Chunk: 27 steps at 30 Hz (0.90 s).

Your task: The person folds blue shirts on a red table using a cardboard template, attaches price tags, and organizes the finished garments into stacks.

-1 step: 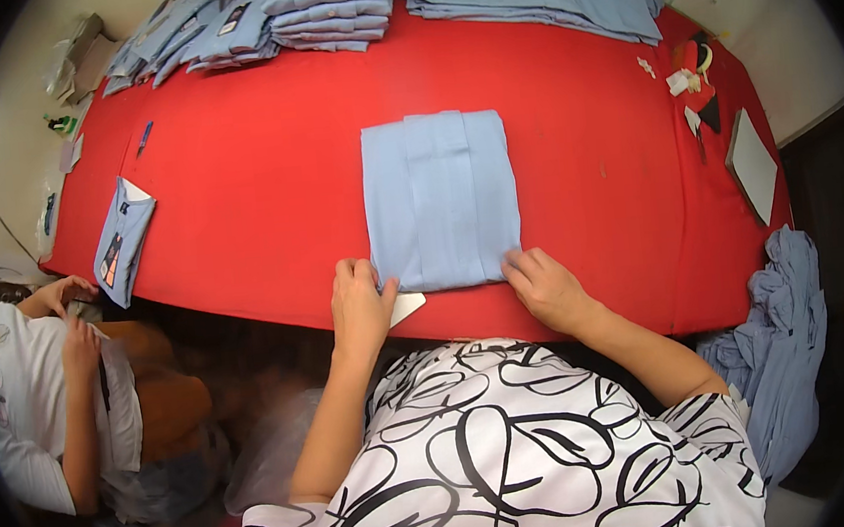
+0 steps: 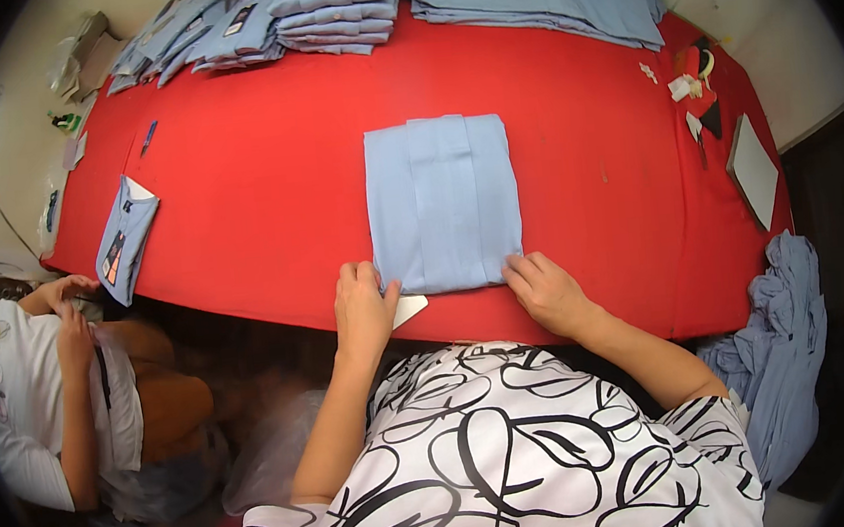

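A light blue folded shirt lies flat in front of me, with a long pleat-like strip running down its middle. My left hand grips its near left corner, thumb toward the near edge and fingers bent over the side. At the near right corner, my right hand pinches the cloth between thumb and fingers. A corner of white card pokes out beside my left thumb at the table's near edge; the rest of it is hidden.
Folded blue shirts and flat blue cloth line the far side of the red table. A tagged shirt and pen lie left, near a seated co-worker. Scissors, a white board and bunched garments are right.
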Tool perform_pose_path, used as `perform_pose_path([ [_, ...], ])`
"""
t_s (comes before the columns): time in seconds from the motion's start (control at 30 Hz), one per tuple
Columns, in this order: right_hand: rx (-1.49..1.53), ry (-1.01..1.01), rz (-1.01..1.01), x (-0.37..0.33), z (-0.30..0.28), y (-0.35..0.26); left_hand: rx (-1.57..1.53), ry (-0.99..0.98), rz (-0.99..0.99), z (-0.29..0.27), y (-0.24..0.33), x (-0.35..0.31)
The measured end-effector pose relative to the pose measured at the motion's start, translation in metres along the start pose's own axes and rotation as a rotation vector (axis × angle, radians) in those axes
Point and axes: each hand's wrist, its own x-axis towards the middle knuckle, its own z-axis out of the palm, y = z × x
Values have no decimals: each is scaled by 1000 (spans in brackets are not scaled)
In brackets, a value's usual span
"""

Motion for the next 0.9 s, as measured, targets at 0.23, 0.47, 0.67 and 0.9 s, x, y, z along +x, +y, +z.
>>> perform_pose_path([
  [0.23,-109,94,-55,4,6,21,-498,-232,-381,-7,12,-4],
  [0.47,-15,111,-117,4,9,40,-920,-298,-280,-30,33,14],
  [0.67,31,309,-33,42,-55,51,-1088,-269,8,-75,45,48],
  [0.9,173,498,70,136,-175,56,-610,164,213,-145,78,117],
])
